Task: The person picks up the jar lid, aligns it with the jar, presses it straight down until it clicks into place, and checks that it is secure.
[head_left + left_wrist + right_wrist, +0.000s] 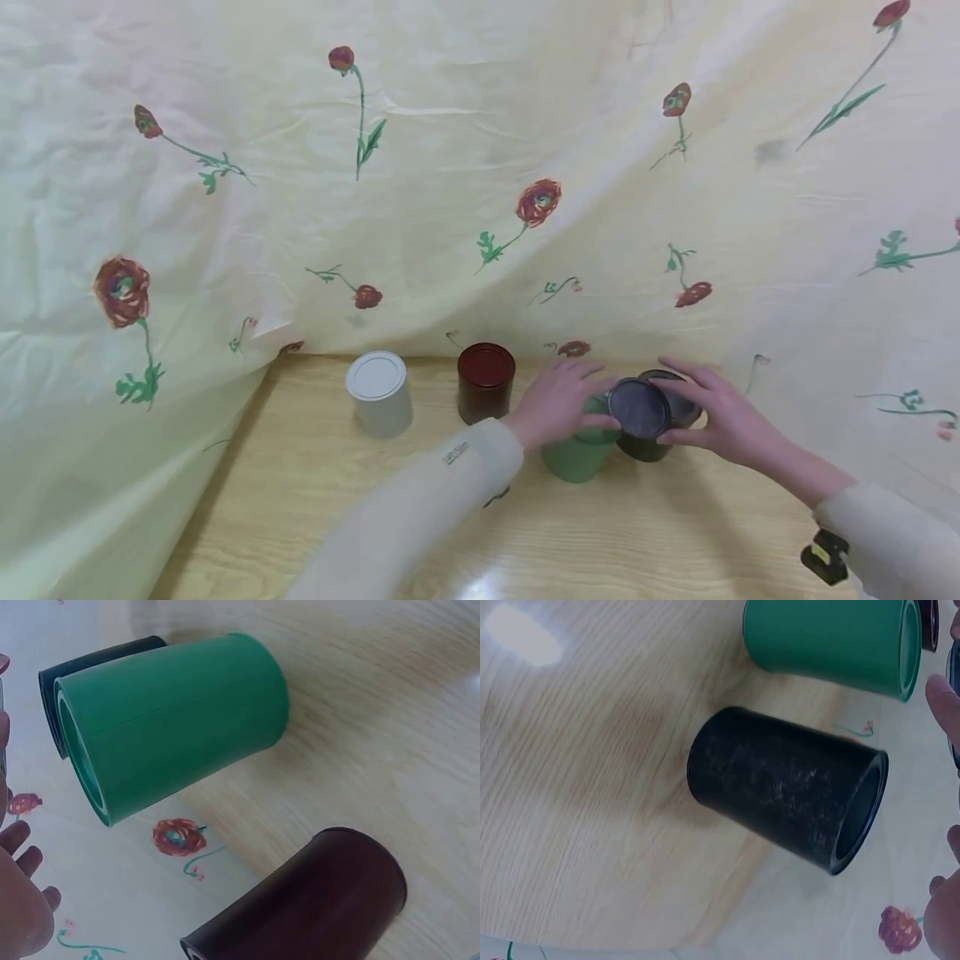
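A dark round lid (639, 408) is held up between my two hands, over the space between the green can (573, 458) and the black can (643, 448). The fingers and thumb of my left hand (558, 404) grip its left edge. My right hand (723, 412) holds its right edge with thumb and fingers; in the right wrist view the thumb (945, 709) lies against it. The black can (780, 787) stands upright with a recessed top, apart from the lid. Beside it is the green can (180, 724), partly covered by my left hand in the head view.
A dark red can (486, 387) stands left of my left hand, and a white lidded can (378, 396) farther left. All stand on a light wooden table (300, 500). A flowered cloth (435, 208) hangs behind the table and along both sides.
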A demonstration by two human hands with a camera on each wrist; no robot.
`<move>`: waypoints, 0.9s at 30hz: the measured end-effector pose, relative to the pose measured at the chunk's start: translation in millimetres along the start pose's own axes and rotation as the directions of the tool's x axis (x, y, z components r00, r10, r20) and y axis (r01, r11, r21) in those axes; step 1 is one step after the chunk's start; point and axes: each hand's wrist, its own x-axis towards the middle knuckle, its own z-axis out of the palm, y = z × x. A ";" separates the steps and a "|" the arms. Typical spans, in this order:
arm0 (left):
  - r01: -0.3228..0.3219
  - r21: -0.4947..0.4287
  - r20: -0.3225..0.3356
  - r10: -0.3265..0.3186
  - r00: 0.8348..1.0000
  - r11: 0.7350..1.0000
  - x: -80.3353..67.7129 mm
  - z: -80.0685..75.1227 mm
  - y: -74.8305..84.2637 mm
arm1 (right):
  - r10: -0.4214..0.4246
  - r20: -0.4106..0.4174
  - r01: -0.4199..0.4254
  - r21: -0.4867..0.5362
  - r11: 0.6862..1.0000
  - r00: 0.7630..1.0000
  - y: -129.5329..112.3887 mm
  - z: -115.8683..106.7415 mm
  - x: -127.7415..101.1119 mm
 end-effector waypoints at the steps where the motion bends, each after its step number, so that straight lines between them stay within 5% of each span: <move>1: -0.001 0.011 0.002 0.001 1.000 1.000 3.1 -0.1 0.5 | 0.003 -0.001 -0.003 -0.006 1.000 1.000 1.9 -0.8 -0.5; 12: -0.026 0.137 0.054 0.019 0.998 0.990 33.3 3.8 6.8 | 0.088 0.027 -0.089 0.035 0.995 0.996 16.5 -10.7 -9.9; 27: -0.005 0.085 0.114 -0.005 0.993 0.996 53.3 8.2 16.1 | 0.158 0.091 -0.162 0.041 0.986 0.983 30.1 -20.8 -20.6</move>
